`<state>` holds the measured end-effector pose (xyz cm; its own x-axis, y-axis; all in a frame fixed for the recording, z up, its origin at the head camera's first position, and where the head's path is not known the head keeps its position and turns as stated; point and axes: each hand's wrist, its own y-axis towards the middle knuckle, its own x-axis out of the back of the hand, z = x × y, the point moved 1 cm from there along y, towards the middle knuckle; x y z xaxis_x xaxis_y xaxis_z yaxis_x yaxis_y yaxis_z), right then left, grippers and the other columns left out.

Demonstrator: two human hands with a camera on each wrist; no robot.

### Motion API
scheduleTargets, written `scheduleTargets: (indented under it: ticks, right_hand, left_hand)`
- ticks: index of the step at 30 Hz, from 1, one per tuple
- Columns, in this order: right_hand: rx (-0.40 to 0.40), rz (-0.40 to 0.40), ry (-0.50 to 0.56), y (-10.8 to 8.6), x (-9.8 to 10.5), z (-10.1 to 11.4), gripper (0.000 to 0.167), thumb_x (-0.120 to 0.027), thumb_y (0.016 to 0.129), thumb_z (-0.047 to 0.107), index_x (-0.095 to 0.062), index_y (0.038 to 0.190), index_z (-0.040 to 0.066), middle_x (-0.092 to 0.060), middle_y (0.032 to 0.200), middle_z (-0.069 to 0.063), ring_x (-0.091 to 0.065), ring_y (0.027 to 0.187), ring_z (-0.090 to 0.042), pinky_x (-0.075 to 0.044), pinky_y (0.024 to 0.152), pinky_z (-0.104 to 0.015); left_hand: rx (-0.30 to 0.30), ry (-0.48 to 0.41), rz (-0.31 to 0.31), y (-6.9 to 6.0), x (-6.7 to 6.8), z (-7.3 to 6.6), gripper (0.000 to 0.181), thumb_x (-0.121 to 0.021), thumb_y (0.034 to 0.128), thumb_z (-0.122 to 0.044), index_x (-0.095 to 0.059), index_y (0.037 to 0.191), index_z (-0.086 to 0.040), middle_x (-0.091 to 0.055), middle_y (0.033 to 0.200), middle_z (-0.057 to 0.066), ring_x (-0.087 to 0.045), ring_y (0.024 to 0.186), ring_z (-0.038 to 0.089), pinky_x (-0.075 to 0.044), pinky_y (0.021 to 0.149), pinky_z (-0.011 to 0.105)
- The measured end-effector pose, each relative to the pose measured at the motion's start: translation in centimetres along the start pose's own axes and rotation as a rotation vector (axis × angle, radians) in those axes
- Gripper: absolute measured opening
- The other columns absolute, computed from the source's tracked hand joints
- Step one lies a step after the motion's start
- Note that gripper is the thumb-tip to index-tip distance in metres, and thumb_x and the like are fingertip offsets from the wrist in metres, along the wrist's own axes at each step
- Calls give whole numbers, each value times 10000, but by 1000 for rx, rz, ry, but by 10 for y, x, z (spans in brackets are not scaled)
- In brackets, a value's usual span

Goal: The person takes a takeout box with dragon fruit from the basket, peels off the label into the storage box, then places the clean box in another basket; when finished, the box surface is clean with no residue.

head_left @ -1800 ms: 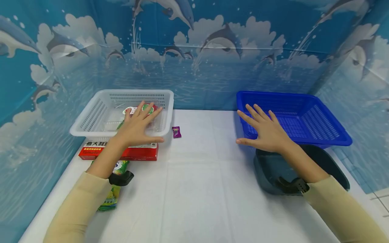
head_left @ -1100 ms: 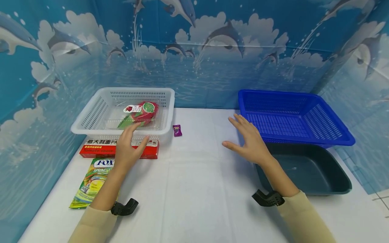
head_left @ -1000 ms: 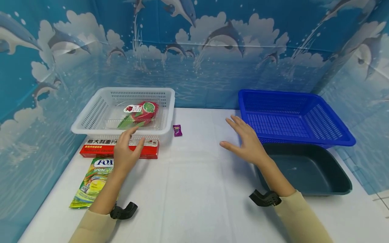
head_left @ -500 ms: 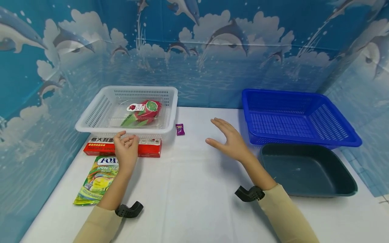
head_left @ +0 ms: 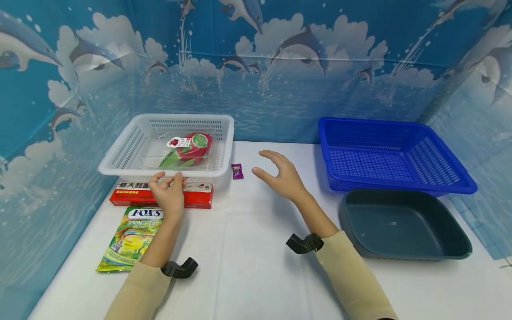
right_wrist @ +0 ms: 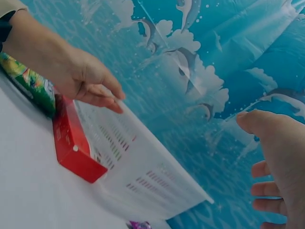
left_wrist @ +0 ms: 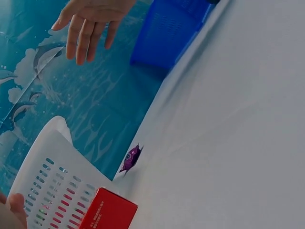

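My left hand (head_left: pixel 170 195) is at the front rim of the white basket (head_left: pixel 105 165), its curled fingers and thumb pinching the rim. Inside the basket lies a clear plastic box (head_left: pixel 154 149) holding a red dragon fruit (head_left: pixel 196 149) with green leaf tips. My right hand (head_left: pixel 282 175) hangs in the air right of the basket, fingers spread and nothing in them; in the left wrist view the same right hand (left_wrist: pixel 95 24) shows extended fingers. Nearest to it is a small purple-wrapped candy (head_left: pixel 237 171) on the table. The right wrist view shows the left hand (right_wrist: pixel 90 78) from the side.
Against the basket's front lies a red tomato sauce pasta box (head_left: pixel 198 200). A green-yellow FOX'S candy bag (head_left: pixel 128 240) lies before it, partly behind the left forearm. At right stand a blue basket (head_left: pixel 456 178) and a dark green tub (head_left: pixel 400 226). A dolphin-print curtain (head_left: pixel 280 102) hangs behind.
From over the basket, my left hand has drawn back to its front rim and its fingers have curled there. My right hand has moved left from near the blue basket, staying open.
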<state>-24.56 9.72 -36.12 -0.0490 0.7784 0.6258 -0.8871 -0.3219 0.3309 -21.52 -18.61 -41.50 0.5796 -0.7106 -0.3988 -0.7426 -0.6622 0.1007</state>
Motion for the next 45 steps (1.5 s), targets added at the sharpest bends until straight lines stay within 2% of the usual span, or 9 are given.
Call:
scheduleTargets:
  ticks: [5,11,16,21,27,35,41,45]
  right_hand:
    - [-7,4,41,18,-7,18,570,-634,927,433,-541,1381,102,-497,1432,-71,-392,1364,-233,-318,1096,-507]
    - [-27,37,40,44,-20,34,524,-629,938,407,-561,1354,96,-518,1403,-75,-422,1338,-246,-369,1062,-514]
    - [-13,79,43,67,-34,39,466,-623,952,334,-574,1332,66,-545,1355,-93,-487,1263,-238,-421,1028,-437]
    - [-18,118,73,89,-44,43,462,-616,961,325,-555,1340,68,-554,1348,-85,-504,1245,-220,-428,1021,-372]
    - [-139,153,137,114,-57,46,492,-604,965,332,-519,1356,46,-543,1351,-103,-501,1241,-221,-451,990,-362]
    - [-446,170,342,134,-78,60,508,-609,954,295,-508,1361,9,-518,1357,-144,-485,1245,-289,-420,1016,-454]
    - [-536,106,525,141,-98,72,406,-616,945,201,-583,1325,62,-565,1341,-91,-498,1251,-248,-389,1059,-449]
    - [-580,60,513,140,-113,78,430,-597,956,233,-560,1349,64,-558,1338,-93,-502,1250,-254,-402,1046,-427]
  left_hand:
    - [32,-20,-26,2,-1,-1,420,-666,901,-14,-346,1156,-107,-540,786,78,-654,666,151,-566,674,227]
    - [25,-52,-27,6,0,-1,424,-663,892,20,-335,1121,-121,-540,751,69,-651,642,129,-553,621,199]
    - [20,-52,-36,9,3,-1,423,-657,885,37,-320,1086,-122,-527,741,73,-642,606,126,-543,588,190]
    - [20,-22,-34,9,1,-1,423,-639,887,36,-294,1065,-132,-532,746,62,-606,561,127,-526,571,181]
    - [10,-5,-11,12,-4,1,413,-619,893,34,-277,1058,-130,-545,756,66,-605,568,135,-522,572,183]
    - [12,-42,10,12,-10,5,414,-614,894,38,-272,1059,-126,-541,765,67,-633,587,149,-520,566,192]
    - [2,-29,8,11,-7,5,423,-615,893,35,-265,1072,-122,-541,770,73,-612,580,148,-523,571,191]
    - [-3,-12,5,10,-3,6,418,-616,898,29,-266,1072,-119,-544,776,79,-618,599,138,-530,584,199]
